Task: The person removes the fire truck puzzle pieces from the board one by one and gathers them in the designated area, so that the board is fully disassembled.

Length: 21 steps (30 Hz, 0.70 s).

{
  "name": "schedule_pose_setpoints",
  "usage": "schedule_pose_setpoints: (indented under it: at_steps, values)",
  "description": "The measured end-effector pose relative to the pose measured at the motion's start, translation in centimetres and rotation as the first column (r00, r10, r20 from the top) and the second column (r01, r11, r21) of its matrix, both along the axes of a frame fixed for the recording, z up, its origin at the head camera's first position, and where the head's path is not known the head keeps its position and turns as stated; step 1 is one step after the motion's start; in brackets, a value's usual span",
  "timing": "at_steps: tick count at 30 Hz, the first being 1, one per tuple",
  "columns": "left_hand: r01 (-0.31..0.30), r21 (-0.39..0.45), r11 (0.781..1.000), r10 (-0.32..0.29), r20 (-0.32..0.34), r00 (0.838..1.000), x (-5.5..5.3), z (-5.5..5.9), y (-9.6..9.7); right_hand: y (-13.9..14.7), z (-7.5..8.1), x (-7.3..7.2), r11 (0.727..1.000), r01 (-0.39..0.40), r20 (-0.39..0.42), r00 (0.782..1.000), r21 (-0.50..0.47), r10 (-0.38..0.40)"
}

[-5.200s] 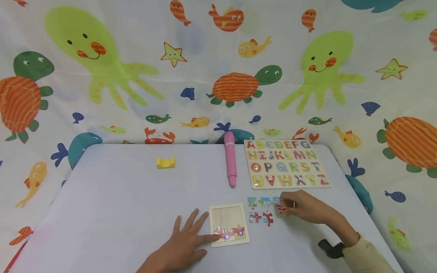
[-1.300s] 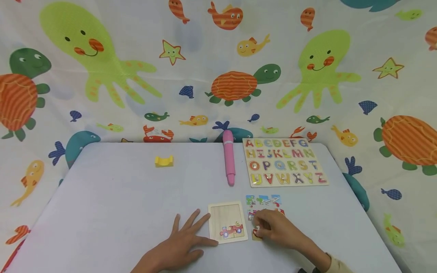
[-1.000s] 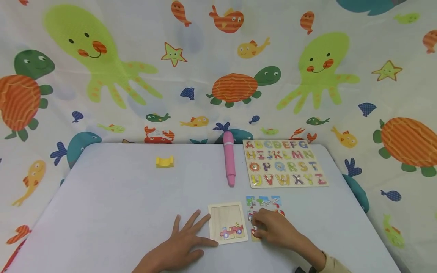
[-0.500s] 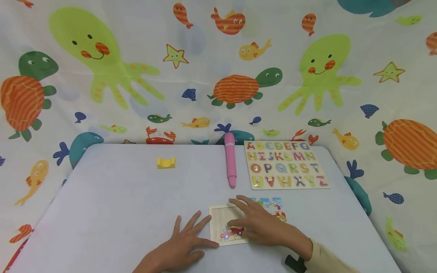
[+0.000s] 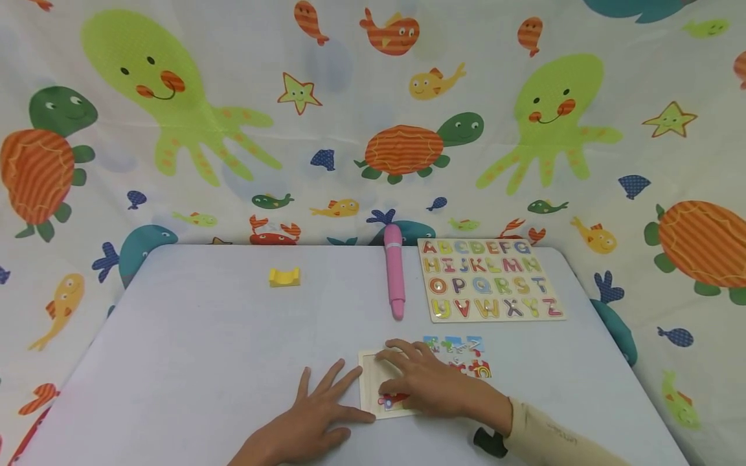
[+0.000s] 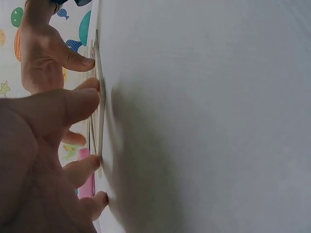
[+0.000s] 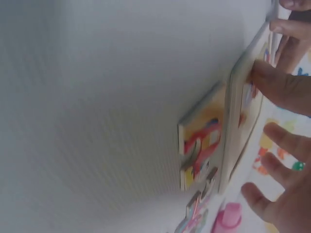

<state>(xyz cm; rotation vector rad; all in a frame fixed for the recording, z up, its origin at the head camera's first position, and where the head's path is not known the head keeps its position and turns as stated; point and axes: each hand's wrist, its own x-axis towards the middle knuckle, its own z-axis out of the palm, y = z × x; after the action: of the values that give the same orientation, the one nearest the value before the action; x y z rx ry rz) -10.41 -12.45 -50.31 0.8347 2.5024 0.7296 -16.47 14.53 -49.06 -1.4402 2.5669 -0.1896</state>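
A small wooden puzzle tray point(image 5: 364, 388) lies before me with red and pink jigsaw pieces point(image 5: 387, 402) along its bottom. My left hand point(image 5: 315, 411) rests flat, fingers spread, fingertips at the tray's left edge. My right hand point(image 5: 434, 382) lies over the tray's right side, hiding much of it. In the right wrist view, its thumb point(image 7: 279, 87) touches the pieces inside while the other fingers are spread and hold nothing. A red-printed piece point(image 7: 201, 138) lies beside the tray. Loose jigsaw pieces point(image 5: 453, 343) lie to the right, partly covered by that hand.
A wooden alphabet board point(image 5: 489, 281) stands at the back right of the white table point(image 5: 204, 343). Left of it lies a pink marker-shaped stick point(image 5: 394, 272). Farther left sits a yellow notched block point(image 5: 284, 277). A patterned cloth point(image 5: 326, 142) hangs behind.
One piece has left the tray's bottom-left since the oldest frame. My right hand moved from the loose pieces leftward onto the tray, and its fingers spread. The left hand stays put.
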Motion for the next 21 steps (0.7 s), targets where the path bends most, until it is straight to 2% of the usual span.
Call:
schedule_pose_setpoints:
  at_steps: [7, 14, 17, 19, 21]
  values:
    - [-0.001, -0.009, 1.0, 0.0, -0.004, 1.0, 0.0, -0.1, 0.0, -0.2, -0.3, 0.7, 0.997, -0.02, -0.072, 0.997, -0.069, 0.015]
    - [0.001, -0.016, 1.0, -0.001, -0.003, 1.0, 0.0, -0.1, 0.1, -0.2, -0.3, 1.5, 0.983, -0.022, -0.032, 0.999, -0.182, 0.017]
    - [-0.001, -0.012, 1.0, 0.001, 0.0, 1.0, 0.0, 0.0, 0.1, -0.4, -0.2, 1.7, 0.976, -0.012, 0.018, 1.0, -0.219, 0.016]
    - [-0.004, -0.008, 1.0, 0.004, 0.003, 1.0, 0.0, 0.1, 0.1, -0.4, 0.0, 1.7, 0.97, 0.012, 0.096, 0.995, -0.243, 0.011]
    - [-0.009, -0.009, 1.0, 0.009, 0.006, 1.0, 0.0, 0.1, 0.1, -0.1, 0.4, 1.5, 0.962, 0.056, 0.2, 0.98, -0.268, -0.002]
